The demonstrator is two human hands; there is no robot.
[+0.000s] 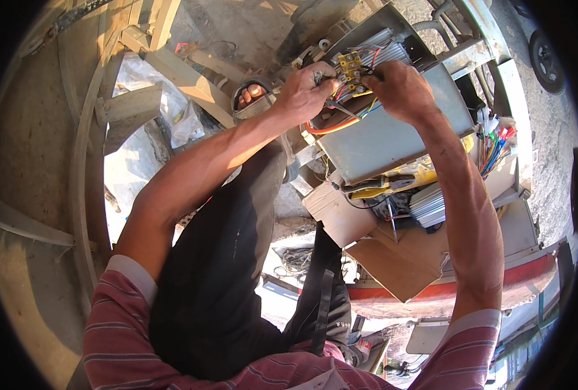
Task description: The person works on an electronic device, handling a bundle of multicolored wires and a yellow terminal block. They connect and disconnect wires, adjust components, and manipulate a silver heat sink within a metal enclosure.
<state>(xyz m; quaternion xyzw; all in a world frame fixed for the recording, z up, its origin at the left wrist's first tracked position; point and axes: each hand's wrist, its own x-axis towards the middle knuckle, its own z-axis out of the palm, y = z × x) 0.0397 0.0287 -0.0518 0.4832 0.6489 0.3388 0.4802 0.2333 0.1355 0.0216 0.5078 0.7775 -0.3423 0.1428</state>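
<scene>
Both my hands meet at a yellow terminal block with several metal screw contacts, which sits over a finned silver metal unit in an open grey metal box. My left hand is closed at the block's left side, its thumb and fingers pinched; what lies between them is hidden. My right hand is closed too, with its fingertips at the block's right edge beside thin wires. Whatever it grips cannot be made out. An orange cable and other coloured wires run just below the block.
Yellow-handled pliers, a screwdriver and another finned silver unit lie nearer me beside cardboard. Bundled wires with connectors are at the right. A wooden or metal frame stands left of my sandalled foot.
</scene>
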